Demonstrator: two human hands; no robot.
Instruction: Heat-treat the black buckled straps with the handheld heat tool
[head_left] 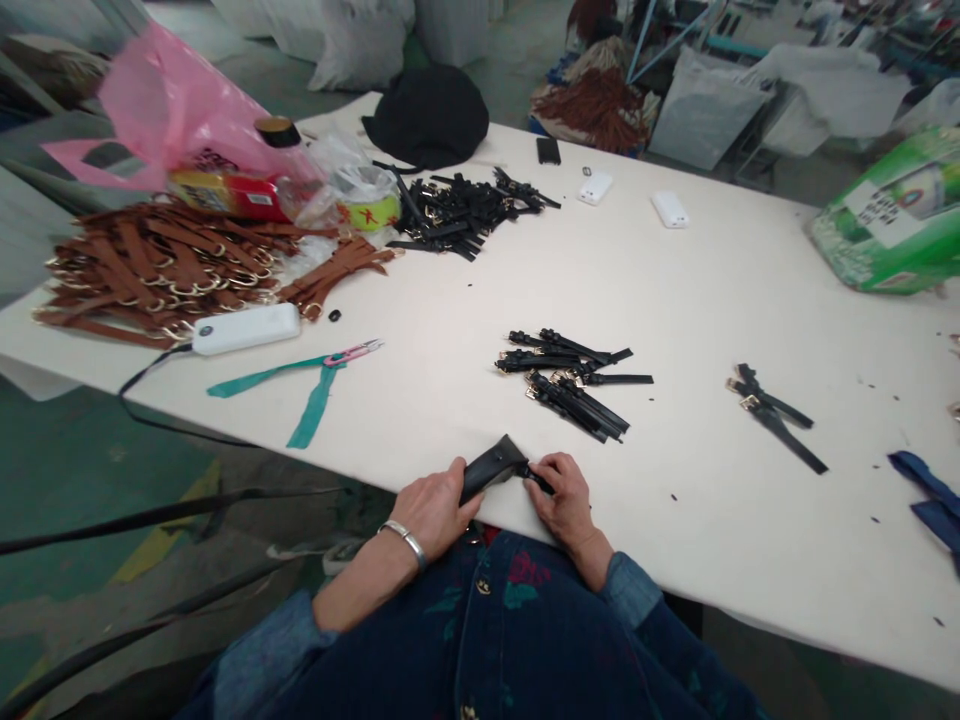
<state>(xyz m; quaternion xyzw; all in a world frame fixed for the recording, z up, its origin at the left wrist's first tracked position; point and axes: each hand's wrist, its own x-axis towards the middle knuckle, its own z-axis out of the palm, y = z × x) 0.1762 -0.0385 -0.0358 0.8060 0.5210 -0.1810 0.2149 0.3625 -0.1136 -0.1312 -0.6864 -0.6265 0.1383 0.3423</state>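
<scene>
A: What is recorded of the grip?

B: By the left hand (431, 510), a flat black leather-like piece with a small round stud (491, 470) is clasped, thumb and fingers closed about its lower end. By the right hand (564, 495), a narrow black strap-like part (541, 481) is pinched at the piece's far end. Whether the two are joined cannot be told.

A: And the bearing?

B: The piece is presented from the left hand toward two o'clock, its long axis set between one and two. Its far end is found nearer the right hand.

A: Edges and room?

B: Both hands are held at the near edge of the white desk (675, 300). From the right hand, a cluster of black buckled straps (574, 378) is noted near, at twelve o'clock. A pair of black buckled straps (780, 420) is noted well apart, between two and three; white surface with small dark scraps (674, 497) is seen between. Pink metal-bladed snips (349, 355) are noted at eleven from the left hand.
</scene>
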